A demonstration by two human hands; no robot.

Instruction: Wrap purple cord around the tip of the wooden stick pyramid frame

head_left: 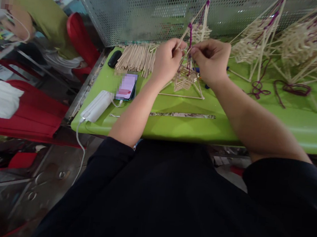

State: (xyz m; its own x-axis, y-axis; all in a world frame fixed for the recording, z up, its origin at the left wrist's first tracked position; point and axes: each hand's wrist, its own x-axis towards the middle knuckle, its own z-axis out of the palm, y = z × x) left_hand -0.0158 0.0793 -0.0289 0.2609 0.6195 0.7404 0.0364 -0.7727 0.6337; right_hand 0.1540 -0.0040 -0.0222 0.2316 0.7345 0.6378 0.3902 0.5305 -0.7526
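A pyramid-like frame of thin wooden sticks [181,96] stands on the green table, with purple cord [191,35] tied at its peak and hanging down inside. A small woven stick piece [184,82] sits within the frame, below the cord. My left hand [168,61] is closed around a slanting stick on the frame's left side, near the top. From the right, my right hand [213,60] pinches at the purple cord, thumb against forefinger. Its exact grip is partly hidden. Just behind stands another stick frame [205,16] with a purple-tied tip.
Loose sticks [136,57] lie in a pile at left, near a phone [126,87] and white power bank [96,105]. More stick frames [256,38] and loose purple cord [292,88] are at right. A perforated metal panel [135,14] borders the back. Another person [42,12] is at far left.
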